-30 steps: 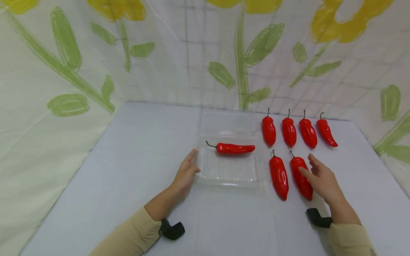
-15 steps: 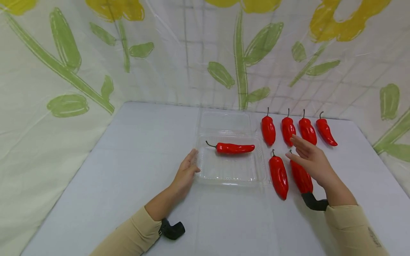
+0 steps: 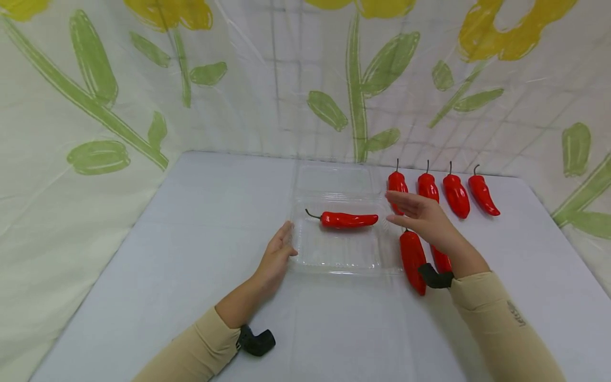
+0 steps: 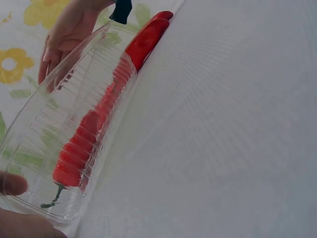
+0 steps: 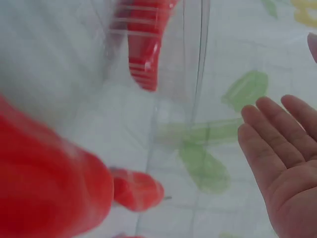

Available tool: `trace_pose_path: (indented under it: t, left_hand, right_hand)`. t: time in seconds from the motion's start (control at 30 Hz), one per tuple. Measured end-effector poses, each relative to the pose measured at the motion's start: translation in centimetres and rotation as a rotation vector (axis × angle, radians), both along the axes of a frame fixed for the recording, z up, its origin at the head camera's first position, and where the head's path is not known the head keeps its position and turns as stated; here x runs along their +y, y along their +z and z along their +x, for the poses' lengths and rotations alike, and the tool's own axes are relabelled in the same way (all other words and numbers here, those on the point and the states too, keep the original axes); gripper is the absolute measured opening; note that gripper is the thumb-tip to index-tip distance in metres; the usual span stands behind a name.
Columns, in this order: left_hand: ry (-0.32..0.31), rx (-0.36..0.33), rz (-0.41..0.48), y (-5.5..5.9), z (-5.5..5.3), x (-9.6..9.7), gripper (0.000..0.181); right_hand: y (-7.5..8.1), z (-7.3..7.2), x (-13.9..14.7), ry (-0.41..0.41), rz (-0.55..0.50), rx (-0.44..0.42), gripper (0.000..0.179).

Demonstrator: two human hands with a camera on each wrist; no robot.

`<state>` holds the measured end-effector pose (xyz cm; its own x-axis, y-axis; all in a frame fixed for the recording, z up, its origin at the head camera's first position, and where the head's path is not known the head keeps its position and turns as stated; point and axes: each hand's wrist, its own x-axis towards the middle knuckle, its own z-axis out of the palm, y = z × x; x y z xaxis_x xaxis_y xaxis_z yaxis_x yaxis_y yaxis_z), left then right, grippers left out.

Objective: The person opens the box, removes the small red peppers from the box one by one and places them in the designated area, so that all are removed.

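Observation:
A clear plastic clamshell container lies unfolded on the white table. One red chili pepper lies crosswise inside it, stem to the left. My left hand holds the container's left wall; in the left wrist view, the thumb is inside the rim and another digit outside. My right hand hovers palm-left by the container's right edge, fingers extended and holding nothing. It partly hides peppers in both rows. The right wrist view shows its bare palm, apart from the peppers.
Several red peppers stand in a back row, stems away from me. Two more, including a front pepper, lie nearer, right of the container. The container's lid reaches towards a cloth backdrop with painted flowers.
My right hand has moved left and away from me, from beside the front right pepper to the container's right edge. The left hand stays at the container, and the peppers keep their places.

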<state>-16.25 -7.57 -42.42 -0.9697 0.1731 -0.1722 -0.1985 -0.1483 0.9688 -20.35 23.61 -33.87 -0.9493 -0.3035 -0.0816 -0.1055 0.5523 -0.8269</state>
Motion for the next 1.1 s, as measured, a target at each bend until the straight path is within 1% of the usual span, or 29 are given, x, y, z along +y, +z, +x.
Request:
trace_pose_path:
  t: [0.13,0.3,0.47,0.57,0.73,0.87,1.0,1.1]
  left_hand:
    - [-0.004,0.004,-0.003,0.0,0.0,0.0,0.076]
    - [-0.006,0.009,-0.007,0.0,-0.1,0.0,0.076]
    - [-0.004,-0.004,-0.016,0.0,-0.1,0.0,0.075]
    - [-0.001,-0.023,-0.028,0.1,-0.1,0.1,0.075]
    - [0.005,-0.020,-0.027,0.1,-0.1,0.2,0.075]
    - [0.011,-0.016,-0.029,0.1,-0.1,0.2,0.075]
    - [0.014,-0.012,-0.026,0.1,0.0,0.1,0.075]
    - [0.018,-0.019,-0.026,0.1,0.0,0.2,0.076]
  right_hand:
    - [-0.4,-1.0,-1.3,0.047,-0.006,-0.022,0.063]
    - [-0.4,-2.2,-2.7,0.136,0.049,-0.024,0.061]
    - [0.1,-3.2,-3.9,0.232,0.113,-0.049,0.058]
    - [0.8,-3.6,-4.4,0.252,0.156,-0.079,0.056]
    - [1.7,-4.2,-5.0,0.260,0.197,-0.106,0.055]
    - [1.6,-4.8,-5.5,0.279,0.226,-0.134,0.055]
    - [1.4,-5.2,-6.3,0.322,0.266,-0.164,0.056]
    - [1.0,-5.4,-6.9,0.356,0.322,-0.164,0.050]
